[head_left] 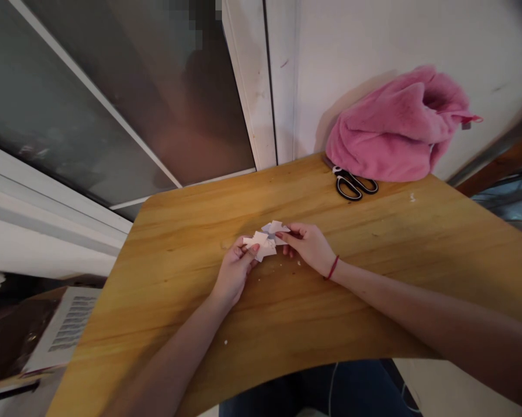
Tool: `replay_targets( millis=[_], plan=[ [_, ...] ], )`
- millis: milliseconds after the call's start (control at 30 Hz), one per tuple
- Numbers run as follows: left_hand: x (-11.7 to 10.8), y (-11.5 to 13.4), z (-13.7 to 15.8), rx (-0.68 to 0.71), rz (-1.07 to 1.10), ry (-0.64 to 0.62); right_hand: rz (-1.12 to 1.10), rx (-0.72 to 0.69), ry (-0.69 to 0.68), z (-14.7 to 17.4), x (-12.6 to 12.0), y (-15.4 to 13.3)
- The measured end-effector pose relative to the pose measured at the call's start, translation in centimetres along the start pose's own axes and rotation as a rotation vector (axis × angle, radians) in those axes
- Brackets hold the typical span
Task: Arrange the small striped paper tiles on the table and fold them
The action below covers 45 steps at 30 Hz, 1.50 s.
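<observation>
Above the wooden table (191,255), my left hand (237,267) pinches a white paper cutout (263,243) with several pointed or square-ended arms, the thumb lying on top. My right hand (309,246), with a red string at the wrist, pinches a second pale paper cutout (275,230) of similar shape between thumb and fingers. The two papers overlap or meet between my hands; whether they are joined I cannot tell. Small white scraps lie on the wood just below them. Part of each hand's fingers is hidden behind the paper.
Black-handled scissors (355,184) lie near the back edge, their blades under a pink plush bag (395,130) against the wall. A glass sliding door (157,87) stands behind the table. Below on the left is a box (67,330) with printed text.
</observation>
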<state>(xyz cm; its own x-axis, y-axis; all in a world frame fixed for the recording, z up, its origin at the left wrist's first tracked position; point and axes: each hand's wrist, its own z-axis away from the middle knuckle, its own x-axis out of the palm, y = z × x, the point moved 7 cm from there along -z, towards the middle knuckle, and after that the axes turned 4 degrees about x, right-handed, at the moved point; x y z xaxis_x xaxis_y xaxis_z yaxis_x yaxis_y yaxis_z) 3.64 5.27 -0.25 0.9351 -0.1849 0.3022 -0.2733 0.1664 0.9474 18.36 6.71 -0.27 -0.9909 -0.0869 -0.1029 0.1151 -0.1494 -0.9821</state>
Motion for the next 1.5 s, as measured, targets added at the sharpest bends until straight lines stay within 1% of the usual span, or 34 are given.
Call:
replay_targets(
  millis=[133,267,433,533,633,767,900,1133,1233,1367,1500],
  plan=[
    [0.3,0.0,0.0,-0.008,0.057,-0.013,0.031,-0.013,0.023,0.2,0.0,-0.2],
    [0.5,-0.1,-0.1,0.004,0.073,0.002,0.071,-0.038,-0.040,0.7,0.7,-0.7],
    [0.8,-0.2,-0.3,0.035,0.078,-0.025,-0.006,-0.008,-0.114,0.7,1.2,-0.8],
    [0.7,-0.3,-0.3,0.043,0.076,-0.018,-0.057,0.020,-0.147,0.7,1.3,-0.8],
    [0.7,-0.1,-0.3,0.044,0.082,-0.006,-0.102,0.045,-0.162,0.7,1.4,-0.8],
    [1.0,0.2,-0.1,0.037,0.119,-0.019,-0.153,0.050,-0.154,0.7,1.4,-0.9],
    [1.1,0.3,-0.1,0.030,0.143,-0.026,-0.152,0.052,-0.166,0.7,1.5,-0.8],
    [0.6,-0.2,0.0,0.017,0.112,0.017,-0.105,0.040,-0.207,0.6,1.7,-0.7],
    [0.4,-0.2,0.0,0.019,0.109,0.034,-0.100,0.012,-0.257,0.6,2.1,-0.8],
    [0.7,-0.4,-0.1,0.000,0.103,0.003,-0.121,-0.047,-0.332,0.8,2.7,-1.0],
    [1.1,-0.5,-0.2,-0.010,0.090,-0.042,-0.050,-0.101,-0.324,1.3,2.9,-1.2]
  ],
)
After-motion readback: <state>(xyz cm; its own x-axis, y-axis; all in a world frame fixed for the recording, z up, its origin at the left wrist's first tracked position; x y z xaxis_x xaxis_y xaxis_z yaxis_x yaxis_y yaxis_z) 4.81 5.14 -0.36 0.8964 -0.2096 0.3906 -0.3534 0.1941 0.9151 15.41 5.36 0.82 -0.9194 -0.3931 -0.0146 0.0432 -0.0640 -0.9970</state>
